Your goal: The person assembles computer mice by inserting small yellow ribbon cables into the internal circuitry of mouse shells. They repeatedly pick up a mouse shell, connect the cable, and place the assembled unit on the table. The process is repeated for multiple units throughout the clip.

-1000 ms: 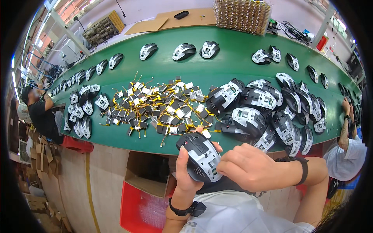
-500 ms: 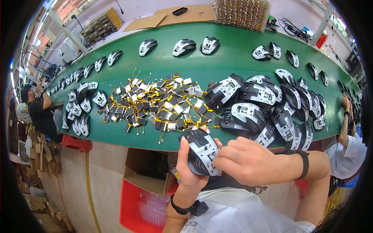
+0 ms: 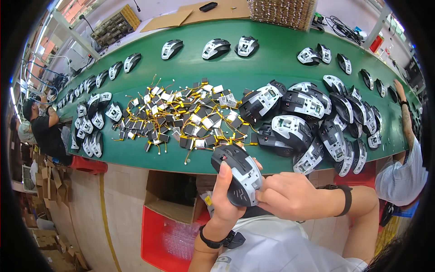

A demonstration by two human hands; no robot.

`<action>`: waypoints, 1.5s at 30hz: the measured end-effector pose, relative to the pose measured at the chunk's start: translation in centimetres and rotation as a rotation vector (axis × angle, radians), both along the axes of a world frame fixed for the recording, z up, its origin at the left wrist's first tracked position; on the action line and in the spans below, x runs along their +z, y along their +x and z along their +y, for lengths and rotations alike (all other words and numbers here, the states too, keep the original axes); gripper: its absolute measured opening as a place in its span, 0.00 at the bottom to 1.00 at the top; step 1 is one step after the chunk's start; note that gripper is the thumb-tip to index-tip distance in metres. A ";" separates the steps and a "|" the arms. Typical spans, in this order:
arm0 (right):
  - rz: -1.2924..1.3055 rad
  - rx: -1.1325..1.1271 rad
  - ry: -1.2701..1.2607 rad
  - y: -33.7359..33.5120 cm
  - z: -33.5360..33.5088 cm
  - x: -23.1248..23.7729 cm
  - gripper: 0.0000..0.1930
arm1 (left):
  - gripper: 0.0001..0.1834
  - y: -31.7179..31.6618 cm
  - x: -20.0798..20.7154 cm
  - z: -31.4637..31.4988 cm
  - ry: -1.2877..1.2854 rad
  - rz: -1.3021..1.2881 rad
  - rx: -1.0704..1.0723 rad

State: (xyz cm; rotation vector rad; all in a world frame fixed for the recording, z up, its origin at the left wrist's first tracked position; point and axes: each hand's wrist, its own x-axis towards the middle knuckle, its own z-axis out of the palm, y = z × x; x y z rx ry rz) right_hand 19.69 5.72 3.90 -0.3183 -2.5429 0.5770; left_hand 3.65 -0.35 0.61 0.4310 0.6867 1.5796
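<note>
— Hands first: what does the head view show them doing?

— Left hand (image 3: 225, 196) has a full grip on a black-and-grey mouse shell (image 3: 239, 174), thumb on top, at the near edge of the green bench (image 3: 190, 68). Right hand (image 3: 290, 197) pinches the shell's lower right side with narrow fingertips.

— Around it?

— Small battery packs with wires (image 3: 181, 118) lie heaped just beyond; a pile of mouse shells (image 3: 312, 118) sits to the right. A red bin (image 3: 172, 240) stands below.

a factory assembly line: green conveyor belt (image 3: 253, 63) crowded with unfinished mouse shells (image 3: 312, 113).
</note>
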 end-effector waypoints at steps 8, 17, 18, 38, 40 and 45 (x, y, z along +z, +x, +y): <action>0.004 -0.182 -0.604 1.8 -0.1 1.1 0.18 | 0.40 0.7 -1.2 0.9 0.145 -0.054 0.078; 0.167 -0.308 -0.714 2.5 -2.0 0.2 0.21 | 0.43 0.6 -1.8 1.0 0.189 -0.103 0.099; 0.141 -0.297 -0.740 2.6 -2.2 0.4 0.21 | 0.43 0.4 -2.0 1.0 0.222 -0.091 0.089; 0.783 -0.346 -1.179 -0.6 -3.8 -1.8 0.28 | 0.46 0.7 -1.9 1.1 0.205 -0.007 0.048; 0.515 -0.301 -0.910 0.0 -3.3 -2.5 0.22 | 0.47 0.9 -2.2 1.3 0.225 -0.031 0.074; 0.765 -0.497 -1.162 -1.7 -4.8 -1.8 0.06 | 0.51 1.1 -1.8 1.2 0.238 0.142 0.154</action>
